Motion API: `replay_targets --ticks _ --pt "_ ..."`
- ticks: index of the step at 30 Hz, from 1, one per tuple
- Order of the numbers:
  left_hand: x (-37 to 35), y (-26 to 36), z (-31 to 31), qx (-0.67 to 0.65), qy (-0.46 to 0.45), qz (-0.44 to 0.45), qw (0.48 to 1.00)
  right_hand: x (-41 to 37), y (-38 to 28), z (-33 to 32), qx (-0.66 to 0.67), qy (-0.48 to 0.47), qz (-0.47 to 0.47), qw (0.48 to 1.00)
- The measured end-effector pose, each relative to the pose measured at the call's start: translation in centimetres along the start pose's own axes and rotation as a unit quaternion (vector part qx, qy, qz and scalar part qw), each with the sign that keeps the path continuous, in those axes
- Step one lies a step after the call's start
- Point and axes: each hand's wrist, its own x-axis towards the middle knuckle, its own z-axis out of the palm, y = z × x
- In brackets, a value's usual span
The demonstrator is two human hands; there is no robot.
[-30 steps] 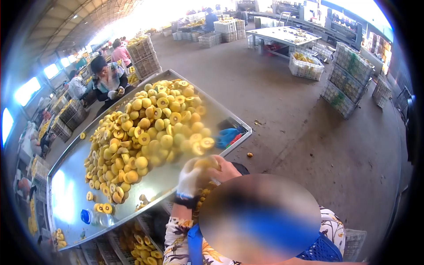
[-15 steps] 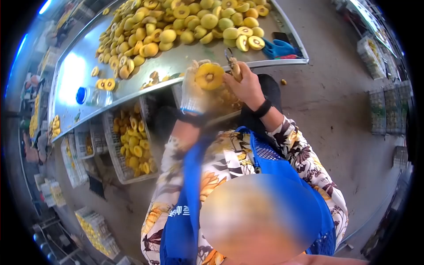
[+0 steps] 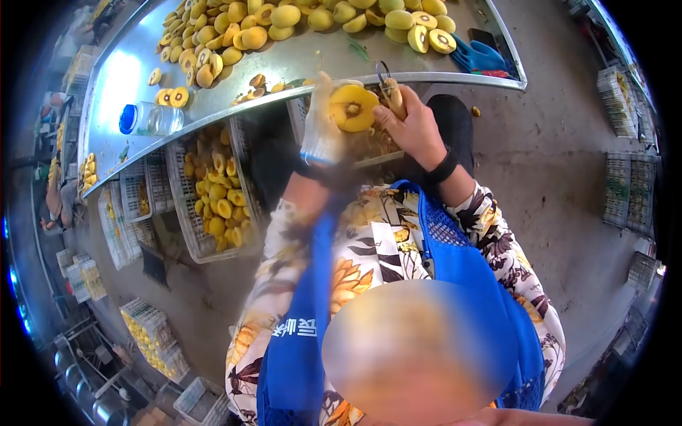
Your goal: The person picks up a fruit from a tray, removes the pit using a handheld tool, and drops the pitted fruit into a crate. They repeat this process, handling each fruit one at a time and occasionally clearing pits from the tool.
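My left hand (image 3: 322,124), in a pale knitted glove, is closed around the edge of a yellow peach half (image 3: 354,108). Its cut face is toward me, with the brown pit area in the middle. My right hand (image 3: 414,128) is bare and wraps round the wooden handle of a pitting knife (image 3: 393,98) with a curved metal loop at its end. The right thumb reaches to the peach's right edge. Both hands are just at the near edge of the metal table (image 3: 284,94), over a crate of fruit bits partly hidden below them.
A large heap of peach halves (image 3: 284,18) covers the far table. A clear bottle with a blue cap (image 3: 153,118) lies at left; blue gloves (image 3: 479,55) lie at right. Below the table edge stands a white crate (image 3: 186,220) of peach halves. Stacked crates (image 3: 631,192) stand at right.
The view has shifted, so the table sits higher in the picture. Both hands keep their grips, with the peach half turned slightly and the left glove's fingers more upright.
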Motion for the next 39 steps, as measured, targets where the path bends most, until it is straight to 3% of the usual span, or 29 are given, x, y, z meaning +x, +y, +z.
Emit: replay_targets --ticks 2,3,6,7,10,11,14,15,18,22,31,34,37,39 --pt "0.1 1.1 -0.8 0.074 -0.055 -0.080 0.993 0.5 0.3 -0.2 0.004 -0.040 -0.038 0.998" --pt "-0.1 1.6 -0.1 0.082 -0.040 -0.124 0.988 0.6 -0.7 -0.9 0.040 -0.102 -0.033 0.993" --pt "0.5 1.6 -0.8 0.014 -0.113 -0.107 0.988 1.7 0.3 -0.9 0.008 -0.146 -0.033 0.989" --pt "0.5 1.2 -0.9 -0.033 -0.051 -0.088 0.994 2.0 1.2 -0.3 0.024 -0.076 -0.111 0.991" --pt "0.0 0.1 -0.5 0.014 -0.061 0.078 0.995 1.6 -0.5 0.2 0.332 -0.091 0.086 0.935" --pt "-0.3 -0.4 0.3 0.012 -0.010 0.141 0.990 1.4 -0.7 1.1 0.368 -0.078 0.144 0.915" --pt "2.0 -1.8 -2.6 0.009 0.083 0.104 0.991 1.1 2.0 4.8 0.141 -0.025 0.080 0.986" --pt "0.1 0.3 1.0 -0.140 0.126 0.060 0.980 0.4 1.7 5.1 0.054 0.032 -0.014 0.998" --pt "1.8 -0.7 -2.2 -0.031 0.122 0.093 0.988 -0.6 -0.3 3.1 -0.020 -0.045 -0.012 0.999" --pt "1.4 -0.3 -1.6 -0.004 0.121 0.075 0.990 -1.0 -1.6 2.3 -0.057 -0.121 -0.038 0.990" --pt "1.4 -0.9 -1.2 0.112 0.153 0.130 0.973 -1.8 0.1 3.3 -0.068 -0.140 0.003 0.988" --pt "1.0 -0.2 -1.0 0.191 0.118 0.149 0.963 -2.1 -0.1 3.1 -0.057 -0.159 0.008 0.986" --pt "2.2 -0.3 -2.5 0.185 0.061 0.106 0.975 -2.1 -1.1 1.9 -0.089 -0.211 -0.019 0.973" --pt "2.5 0.5 -3.1 0.229 -0.012 0.025 0.973 -2.0 -1.7 1.0 -0.095 -0.245 -0.046 0.964"
